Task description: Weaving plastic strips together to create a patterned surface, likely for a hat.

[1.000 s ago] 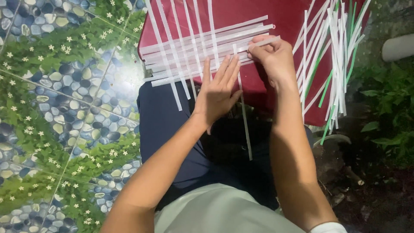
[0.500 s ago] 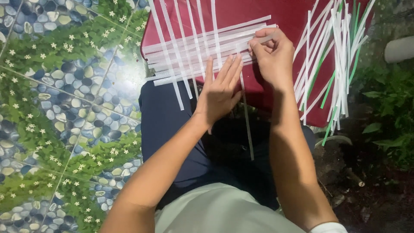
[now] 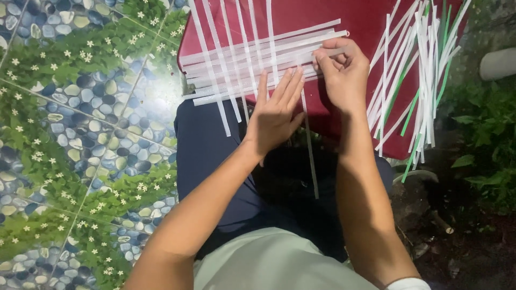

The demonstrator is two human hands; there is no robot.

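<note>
Several white flat strips (image 3: 242,64) lie woven across one another on a dark red board (image 3: 371,24) resting on my knees. My left hand (image 3: 274,115) lies flat, fingers together, pressing on the woven strips near their lower edge. My right hand (image 3: 344,72) pinches the right end of one horizontal white strip (image 3: 322,53) between thumb and fingers. One long vertical strip (image 3: 309,145) hangs down past the board between my two hands.
A loose bundle of white and green strips (image 3: 424,70) lies on the board's right side. Patterned tile floor with pebbles and leaves (image 3: 80,134) is on the left. Dark soil and green plants (image 3: 484,134) are on the right, with a white pipe (image 3: 497,62).
My right hand has shifted slightly along the horizontal strip's end, and the left hand stays pressed on the weave. The view has moved a little.
</note>
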